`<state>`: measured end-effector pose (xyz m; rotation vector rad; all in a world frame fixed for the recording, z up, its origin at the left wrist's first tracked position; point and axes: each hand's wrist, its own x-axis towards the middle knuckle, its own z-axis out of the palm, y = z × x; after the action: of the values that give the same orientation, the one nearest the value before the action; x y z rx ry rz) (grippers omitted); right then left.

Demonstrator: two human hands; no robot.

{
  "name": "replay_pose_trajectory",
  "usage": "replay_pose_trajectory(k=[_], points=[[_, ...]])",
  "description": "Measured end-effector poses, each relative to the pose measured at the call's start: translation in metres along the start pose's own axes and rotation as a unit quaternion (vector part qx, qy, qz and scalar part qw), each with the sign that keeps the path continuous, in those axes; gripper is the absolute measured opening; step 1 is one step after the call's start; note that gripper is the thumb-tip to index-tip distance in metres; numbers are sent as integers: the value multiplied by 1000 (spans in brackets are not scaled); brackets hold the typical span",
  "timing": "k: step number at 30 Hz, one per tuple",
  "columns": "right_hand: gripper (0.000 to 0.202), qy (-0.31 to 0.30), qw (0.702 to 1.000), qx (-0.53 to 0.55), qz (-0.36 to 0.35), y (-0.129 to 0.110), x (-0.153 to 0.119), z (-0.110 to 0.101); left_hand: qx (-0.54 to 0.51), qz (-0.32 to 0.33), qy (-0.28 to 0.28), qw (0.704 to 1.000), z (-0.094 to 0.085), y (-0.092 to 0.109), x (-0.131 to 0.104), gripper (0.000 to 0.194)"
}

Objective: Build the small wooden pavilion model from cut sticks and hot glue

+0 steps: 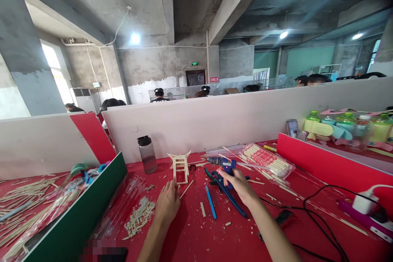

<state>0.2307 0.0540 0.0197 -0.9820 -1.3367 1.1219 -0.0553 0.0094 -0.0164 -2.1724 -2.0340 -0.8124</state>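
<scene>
A small frame built of pale wooden sticks [180, 168] stands on the red tabletop, with flared pieces at its top. My left hand [168, 201] is curled at its near lower corner, the fingertips closed on it and partly hidden. In my right hand [235, 181] is a blue glue gun [226, 164], its nozzle pointing left towards the frame. Blue-handled cutters [229, 196] lie just under the glue gun. Between the hands, a blue pen [211, 202] and a short flat stick [203, 209] rest on the table.
Left of my hand are cut stick pieces [139, 217] and a dark-lidded bottle [147, 154]. Bundled sticks [267, 161] lie at the back right. Black cables [319, 213] run to a purple power strip [365, 219]. A white partition [196, 123] and green divider [80, 208] bound the table.
</scene>
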Motion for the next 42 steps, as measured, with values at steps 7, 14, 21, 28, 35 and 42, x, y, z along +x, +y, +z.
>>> replay_pose_trajectory(k=[7,14,21,28,35,42], points=[[41,4,1000,-12,0,2,1,-1,-13,22,5,1000,-1,1,1,20],[44,0,1000,-26,2,2,1,-2,-25,18,14,999,3,-3,1,17],[46,-63,995,-70,11,-5,-5,0,-136,21,-18,990,1,9,0,12],[42,-108,982,-157,-1,-5,-8,6,-282,26,-11,959,-12,30,0,22],[48,-106,974,-198,-16,-7,-10,12,-275,40,1,961,-16,35,-1,25],[48,-103,979,-174,-31,-6,-9,11,-286,30,-16,958,-23,43,-2,30]])
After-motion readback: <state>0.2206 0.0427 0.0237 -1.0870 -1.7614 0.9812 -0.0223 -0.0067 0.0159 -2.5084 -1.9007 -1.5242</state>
